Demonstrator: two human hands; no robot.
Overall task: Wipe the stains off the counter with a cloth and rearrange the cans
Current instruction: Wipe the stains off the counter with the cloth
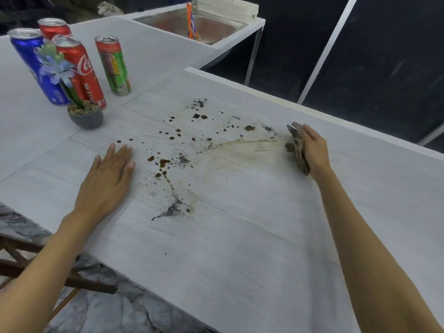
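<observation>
rear red can (54,27) at upper left mostly hidden behind the cola can (80,70) and blue can (36,66); blue flower hides part of both. cloth (296,147) bunched, soiled, blurred – right hand (314,150) grip curled shut around it at mid right, arm stretched out. left hand (108,176) flat, fingers spread on the desk (240,248). stains (177,150) across centre. green can (114,66) stands apart. small pot (85,116) holds pebbles and the plant – sink (192,25) at top holds an orange bottle.

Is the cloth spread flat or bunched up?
Bunched up: the cloth is crumpled into a wad gripped by the right hand, already stained brown.
</observation>
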